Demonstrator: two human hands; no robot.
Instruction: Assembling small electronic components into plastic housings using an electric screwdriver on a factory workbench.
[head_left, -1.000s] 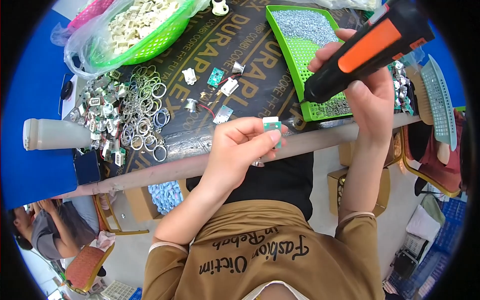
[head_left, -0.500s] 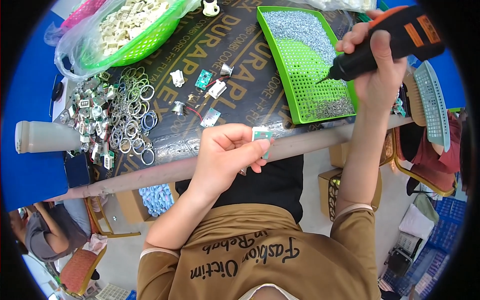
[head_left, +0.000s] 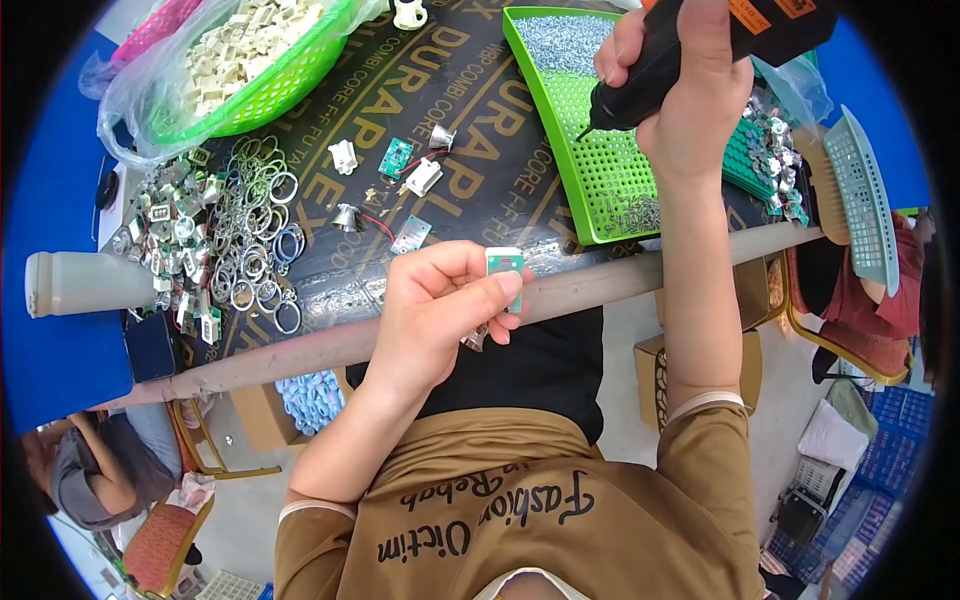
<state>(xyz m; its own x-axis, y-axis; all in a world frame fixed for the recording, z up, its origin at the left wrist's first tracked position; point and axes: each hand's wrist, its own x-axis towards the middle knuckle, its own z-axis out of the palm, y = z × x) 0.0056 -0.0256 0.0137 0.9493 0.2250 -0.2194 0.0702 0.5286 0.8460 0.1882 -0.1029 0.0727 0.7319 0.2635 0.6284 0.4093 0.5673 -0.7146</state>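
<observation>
Between the thumb and fingers of my left hand (head_left: 435, 310) is a small green circuit board (head_left: 507, 263) with a white plastic edge behind it. A shiny metal cone shows partly below those fingers. My right hand (head_left: 700, 110) is wrapped round a black and orange electric screwdriver (head_left: 640, 85). Its thin bit points down and left, over the left side of the green perforated tray (head_left: 625, 180). Silvery small screws lie in the tray, at its far end and near corner. On the table beyond my left hand lie a wired board (head_left: 411, 235) and a white housing (head_left: 424, 177).
A green basket (head_left: 285, 95) full of white plastic parts stands at the far left. Metal rings (head_left: 265, 235) and small assemblies (head_left: 175, 235) are heaped at left, beside a whitish bottle (head_left: 90, 283). Stacked green boards (head_left: 750, 160) lie right of the tray. People sit at both sides.
My right hand has carried the screwdriver leftward, from over the tray's middle to its left side. My left hand, still holding the board, has shifted slightly left.
</observation>
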